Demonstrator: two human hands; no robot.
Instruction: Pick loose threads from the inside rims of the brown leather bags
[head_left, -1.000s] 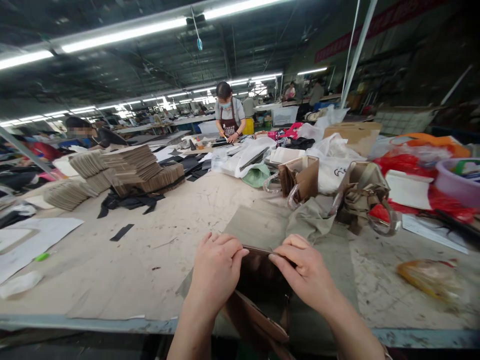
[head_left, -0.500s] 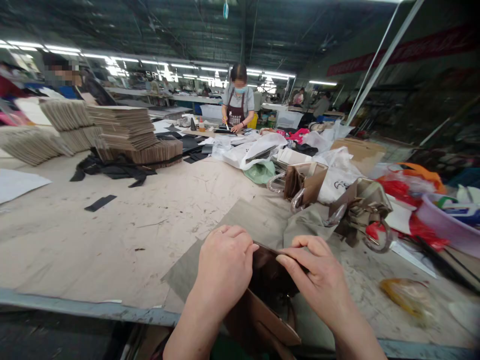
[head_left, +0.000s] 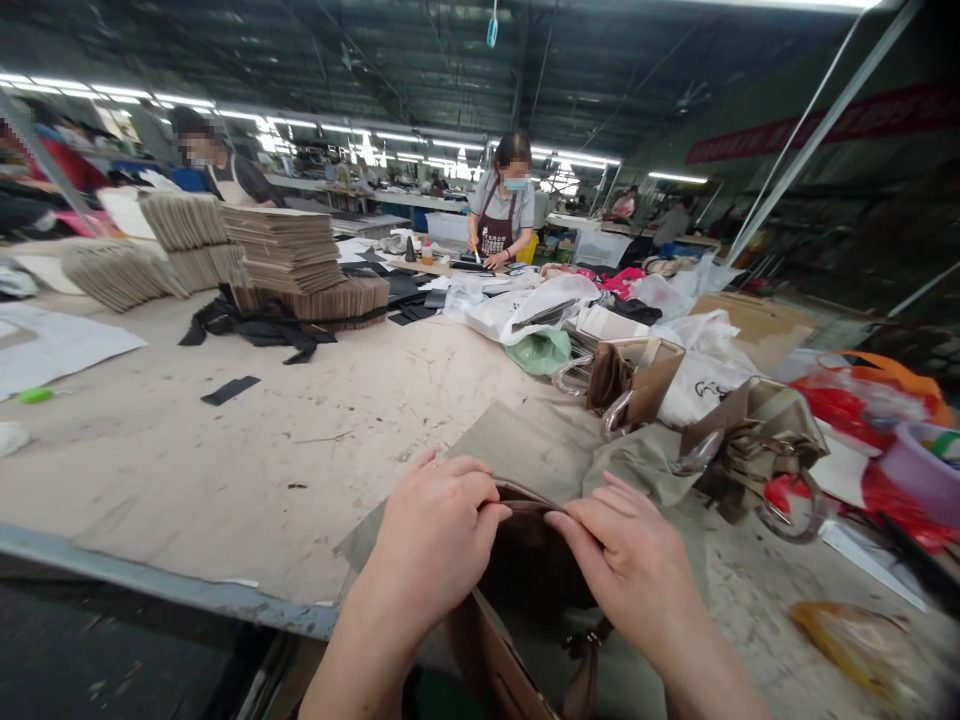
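The left hand and right hand are pinching the far rim of a brown bag, which is gaping open between and below them. Beneath the right hand, a seemingly attached strap is dangling; rim work is apparently continuing, the remainder not showing.

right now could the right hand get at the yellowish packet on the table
Probably yes: the right hand would first have to release its grip on the brown bag, but only grey cloth and tabletop seem to lie between it and the yellowish packet.
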